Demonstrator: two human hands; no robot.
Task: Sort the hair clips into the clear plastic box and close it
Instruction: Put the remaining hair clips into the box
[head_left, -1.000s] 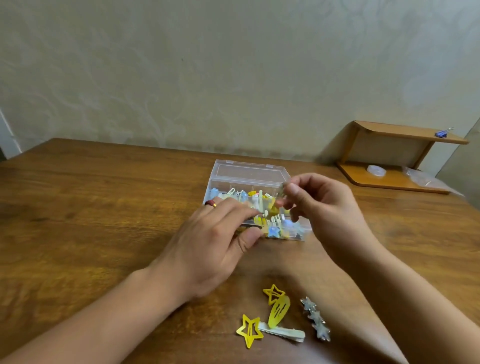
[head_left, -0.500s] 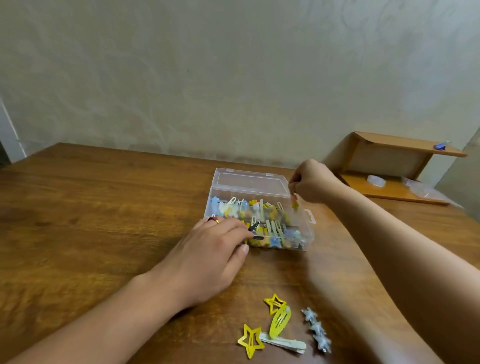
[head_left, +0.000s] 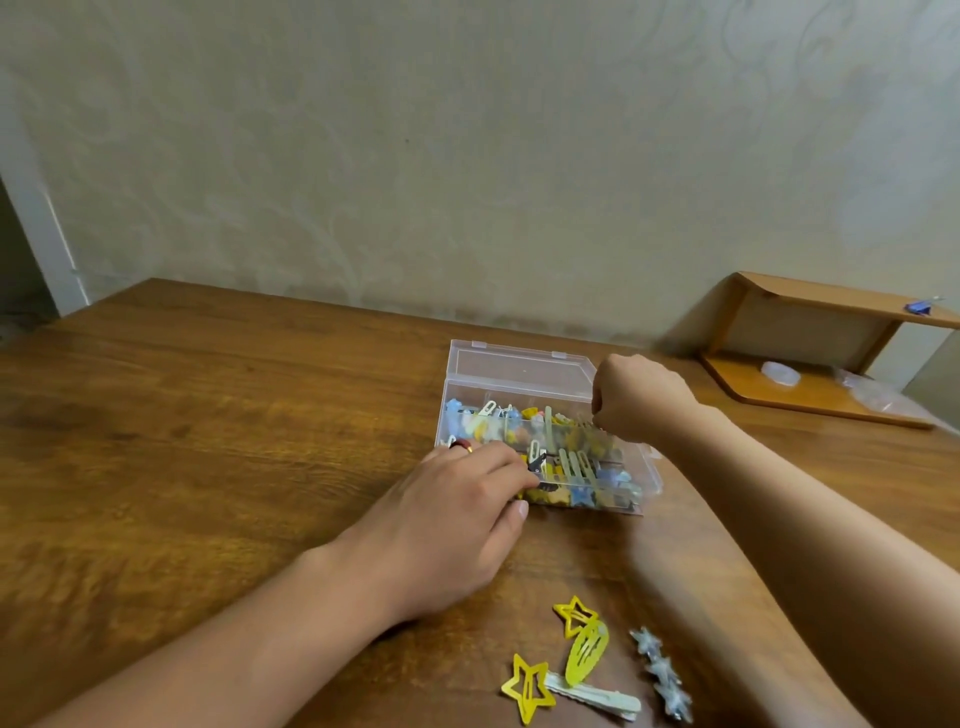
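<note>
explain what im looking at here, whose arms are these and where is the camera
There is no machine: these are a person's two bare arms, filmed by one wide-angle camera worn on their head, looking forward and down. On the wooden table stands a clear box with its lid open, full of small hair clips. The left hand rests against the box's near left corner. The right hand is curled over the box's far right part; whether it pinches a clip cannot be told. Loose clips lie near the front edge: yellow stars, a yellow oval, a pale bar and a silver star strip. A small shelf stands far right.
</note>
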